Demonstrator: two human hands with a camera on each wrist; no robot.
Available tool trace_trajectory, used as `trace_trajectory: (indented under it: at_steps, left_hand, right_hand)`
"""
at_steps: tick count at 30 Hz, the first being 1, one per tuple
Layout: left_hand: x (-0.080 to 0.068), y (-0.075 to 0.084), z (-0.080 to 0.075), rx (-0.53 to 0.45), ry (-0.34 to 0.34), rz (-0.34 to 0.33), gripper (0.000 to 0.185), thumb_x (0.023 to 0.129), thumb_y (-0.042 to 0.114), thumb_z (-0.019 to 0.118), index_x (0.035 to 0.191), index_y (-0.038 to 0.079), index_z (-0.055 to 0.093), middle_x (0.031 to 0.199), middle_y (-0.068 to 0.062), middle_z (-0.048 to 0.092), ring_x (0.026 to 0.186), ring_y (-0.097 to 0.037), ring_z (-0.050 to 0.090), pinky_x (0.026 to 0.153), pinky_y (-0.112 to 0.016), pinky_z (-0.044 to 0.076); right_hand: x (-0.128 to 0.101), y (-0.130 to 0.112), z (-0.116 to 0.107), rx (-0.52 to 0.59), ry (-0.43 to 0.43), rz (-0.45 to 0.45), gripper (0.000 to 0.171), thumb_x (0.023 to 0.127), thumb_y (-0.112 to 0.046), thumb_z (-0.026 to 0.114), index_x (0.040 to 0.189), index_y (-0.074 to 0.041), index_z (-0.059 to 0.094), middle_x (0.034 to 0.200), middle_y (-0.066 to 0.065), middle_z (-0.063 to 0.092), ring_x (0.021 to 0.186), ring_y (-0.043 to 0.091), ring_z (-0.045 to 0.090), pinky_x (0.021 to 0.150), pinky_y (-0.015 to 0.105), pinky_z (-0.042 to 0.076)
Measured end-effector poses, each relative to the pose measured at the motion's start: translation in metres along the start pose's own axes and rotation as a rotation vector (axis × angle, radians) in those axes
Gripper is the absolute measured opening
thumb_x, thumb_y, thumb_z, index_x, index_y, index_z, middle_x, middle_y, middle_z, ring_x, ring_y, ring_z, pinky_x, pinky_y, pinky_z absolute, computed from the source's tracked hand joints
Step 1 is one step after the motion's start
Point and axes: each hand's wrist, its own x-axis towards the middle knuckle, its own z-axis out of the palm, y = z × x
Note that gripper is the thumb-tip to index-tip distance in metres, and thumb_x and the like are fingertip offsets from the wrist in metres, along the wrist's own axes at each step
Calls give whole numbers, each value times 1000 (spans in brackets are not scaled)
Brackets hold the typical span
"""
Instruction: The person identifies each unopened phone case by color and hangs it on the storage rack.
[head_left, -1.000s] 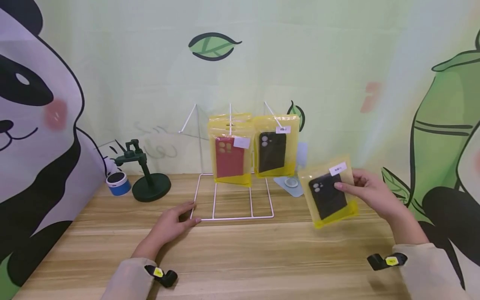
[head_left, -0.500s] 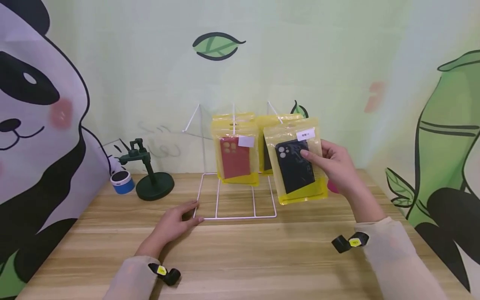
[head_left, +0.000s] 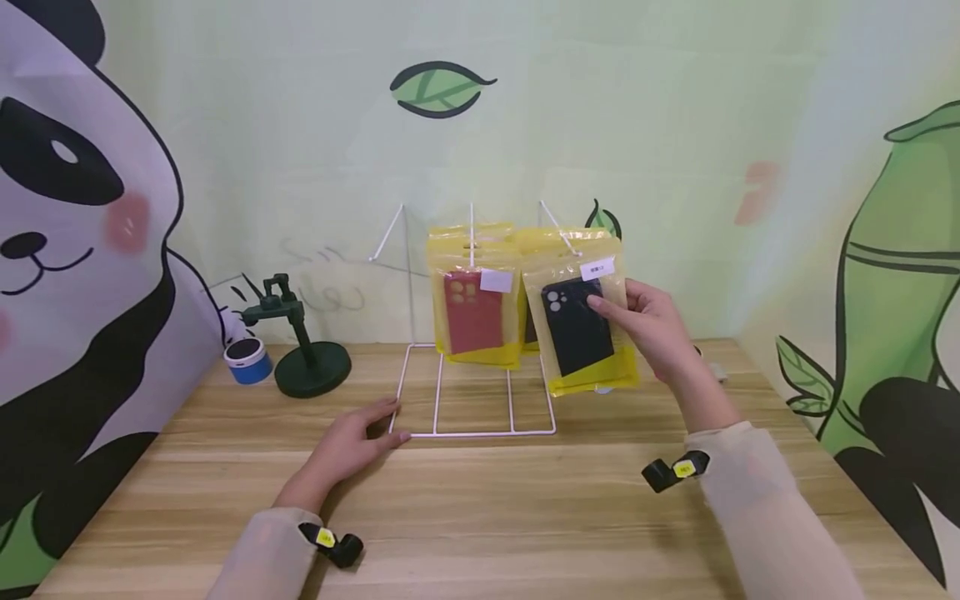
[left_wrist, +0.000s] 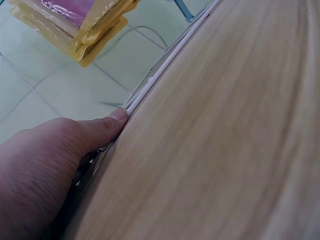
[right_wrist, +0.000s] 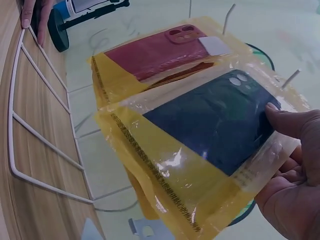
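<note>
Rack (head_left: pixel 472 392) on table (head_left: pixel 525 517), speaker (head_left: pixel 247 360) left (beside stand (head_left: pixel 307 354))

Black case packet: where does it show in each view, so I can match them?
Head: black case packet right of centre, pinched by the right hand in front of the rack's right hook.
Left wrist: not in view.
Right wrist: fills the middle, thumb on its right edge.
Shared landmark: the white wire rack.
</note>
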Motion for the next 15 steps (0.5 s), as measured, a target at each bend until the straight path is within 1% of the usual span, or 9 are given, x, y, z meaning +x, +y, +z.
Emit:
trace_trajectory:
  at_steps: [4, 7, 12, 15]
  left_hand:
    - [0, 1, 1, -1, -11, -10, 64, 92, 48, 71, 144, 13, 57, 151, -8, 51, 140, -33, 44, 114, -55, 34]
    - [0, -1, 3, 2, -13, -11, 65, 92, 49, 70, 145, 14, 57, 151, -7, 51, 140, -33, 44, 114, -55, 34]
    - [0, -4, 6, 2, -12, -4, 65, 92, 50, 70, 145, 14, 57, 150, -7, 51, 140, -32, 45, 114, -55, 34]
    - [-1, -5, 7, -2, -10, -4, 65, 92, 49, 70, 144, 14, 57, 150, -7, 51, 140, -32, 45, 114, -55, 34]
  right_hand:
    - [5, 7, 4, 29, 6, 10, 45, 94, -36, 72, 125, -3, 66, 109, 4, 76, 102, 17, 70, 101, 37, 49]
    - [6, 12, 5, 24, 6, 18, 47, 94, -37, 72, 126, -4, 65, 110, 4, 76, 103, 18, 71, 105, 43, 47]
    - [4, 16, 7, 12, -10, 33, 50, 95, -39, 71, 129, -4, 62, 112, 5, 75, 103, 19, 71, 103, 41, 49]
    - [3, 17, 6, 9, -15, 34, 51, 95, -38, 70, 132, -3, 61, 115, 8, 74, 105, 20, 71, 104, 42, 48]
